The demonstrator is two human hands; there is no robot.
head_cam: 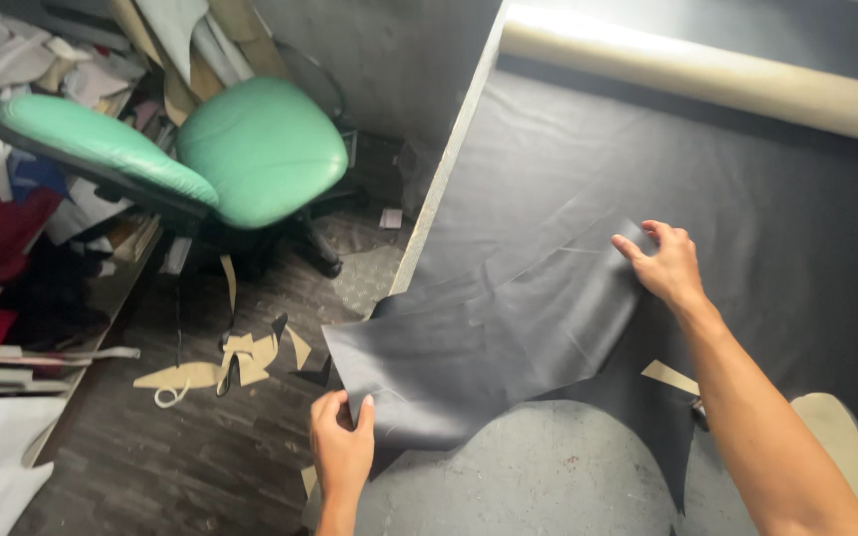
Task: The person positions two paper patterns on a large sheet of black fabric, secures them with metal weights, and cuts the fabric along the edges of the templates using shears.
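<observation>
No packages, labels, signs or screens in view, nothing of that kind near the green chair (262,149), stacked material beside it too jumbled to identify.

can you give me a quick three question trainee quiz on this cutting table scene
1. True or false: both hands grip the same dark cut piece.
2. What stands on the floor beside the table? A) a green chair B) a red stool C) a blue bin
3. What lies across the far end of the table?

Key
1. True: the left hand pinches the dark cut piece at its near corner, the right hand holds its far edge.
2. A, the green chair.
3. A pale roll on the table.
</observation>
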